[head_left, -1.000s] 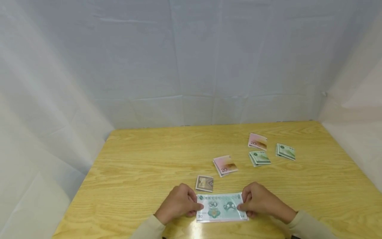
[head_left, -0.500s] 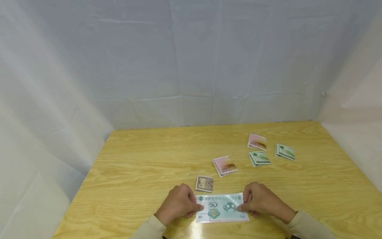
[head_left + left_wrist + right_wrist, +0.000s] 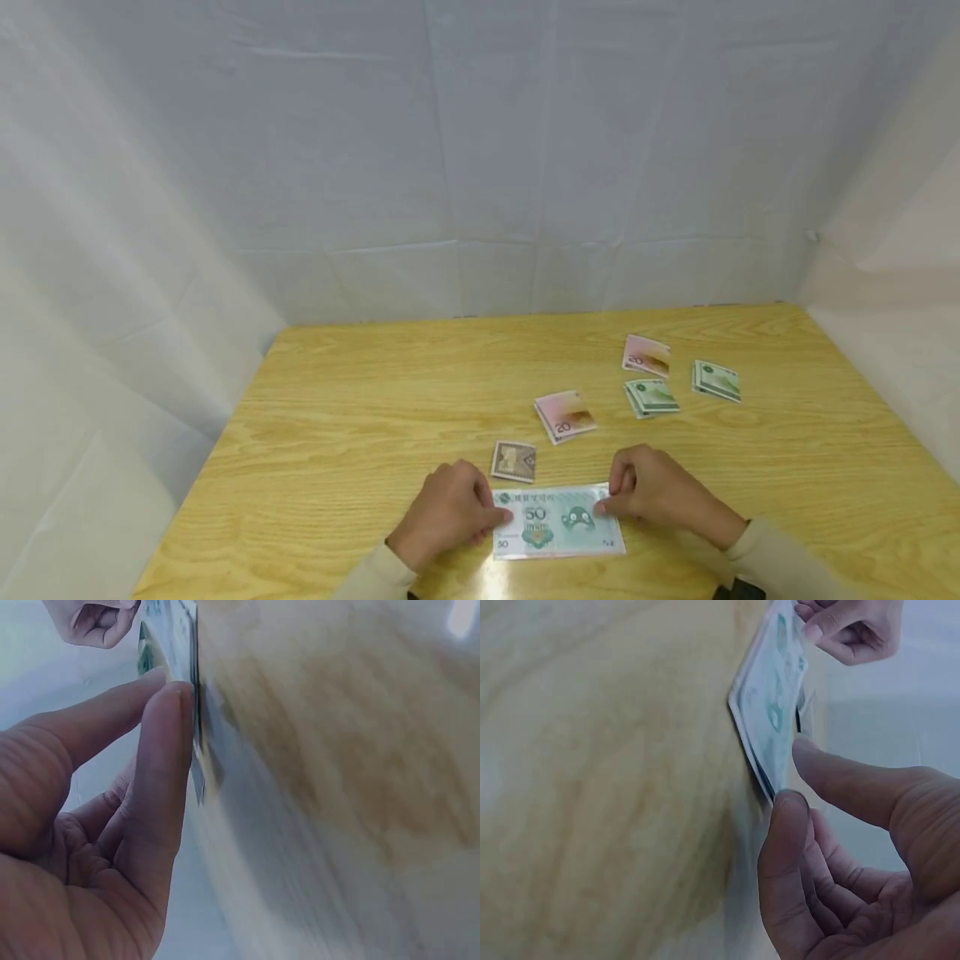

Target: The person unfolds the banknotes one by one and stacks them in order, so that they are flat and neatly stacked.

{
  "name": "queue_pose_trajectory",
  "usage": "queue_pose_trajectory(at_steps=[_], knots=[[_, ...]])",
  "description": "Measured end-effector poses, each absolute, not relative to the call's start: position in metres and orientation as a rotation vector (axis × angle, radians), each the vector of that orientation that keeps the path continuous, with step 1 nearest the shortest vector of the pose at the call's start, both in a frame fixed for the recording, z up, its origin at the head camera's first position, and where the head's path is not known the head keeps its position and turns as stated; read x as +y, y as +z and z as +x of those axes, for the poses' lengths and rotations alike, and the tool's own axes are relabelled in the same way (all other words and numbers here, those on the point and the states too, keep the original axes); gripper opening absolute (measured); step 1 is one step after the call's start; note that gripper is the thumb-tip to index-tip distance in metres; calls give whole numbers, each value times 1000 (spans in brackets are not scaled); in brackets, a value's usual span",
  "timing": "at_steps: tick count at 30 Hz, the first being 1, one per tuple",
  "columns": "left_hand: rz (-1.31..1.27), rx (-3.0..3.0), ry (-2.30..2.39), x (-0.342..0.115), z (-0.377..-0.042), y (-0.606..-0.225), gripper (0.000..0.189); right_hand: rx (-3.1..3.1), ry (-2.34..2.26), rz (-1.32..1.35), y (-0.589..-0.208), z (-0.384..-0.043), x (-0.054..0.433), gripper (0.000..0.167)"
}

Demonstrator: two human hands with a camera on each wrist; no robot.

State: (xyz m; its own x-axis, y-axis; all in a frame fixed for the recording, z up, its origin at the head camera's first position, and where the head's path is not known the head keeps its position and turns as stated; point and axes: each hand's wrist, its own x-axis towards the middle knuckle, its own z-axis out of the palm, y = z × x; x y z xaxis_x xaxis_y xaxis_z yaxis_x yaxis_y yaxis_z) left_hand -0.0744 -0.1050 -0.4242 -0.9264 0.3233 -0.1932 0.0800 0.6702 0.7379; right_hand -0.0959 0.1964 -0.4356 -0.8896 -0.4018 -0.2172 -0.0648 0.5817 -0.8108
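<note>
A green-and-white 50 play banknote (image 3: 555, 543) lies flat near the front of the table, longways between both hands. My left hand (image 3: 450, 510) pinches its left end, thumb on the printed face. At the other end my right hand (image 3: 660, 492) pinches close to the upper right corner, its thumb (image 3: 855, 780) on top and index fingertip at the edge. The right wrist view shows a second layer of paper under the top note. Just beyond the note sits a small brown folded banknote (image 3: 514, 461).
Farther back on the wooden table (image 3: 360, 400) lie folded notes: a pink 20 (image 3: 566, 414), another pink 20 (image 3: 647, 355), a green one (image 3: 652, 397) and a second green one (image 3: 717, 380). Pale cloth (image 3: 487, 167) hangs behind and at both sides.
My right hand has shifted slightly up along the note's right end, and its thumb sits nearer the upper corner. The left hand and the folded notes look about the same.
</note>
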Motion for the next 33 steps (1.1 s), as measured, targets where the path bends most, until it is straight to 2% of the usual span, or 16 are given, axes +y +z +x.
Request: queue_pose_trajectory(at_steps=[5, 12, 19, 26, 33], knots=[[349, 2606, 1130, -109, -78, -421, 24, 2475, -1295, -384, -431, -112, 197, 22], [367, 2552, 1181, -113, -86, -424, 15, 2701, -1204, -317, -433, -134, 187, 19], [343, 2480, 1253, -114, -87, -422, 11, 2771, -1136, -190, -438, -153, 177, 25], [368, 2476, 1257, -115, -88, -422, 11, 2786, -1103, -111, -443, -166, 170, 40], [363, 2473, 1252, -115, -87, -420, 10, 2827, -1084, -149, -446, -171, 161, 33]])
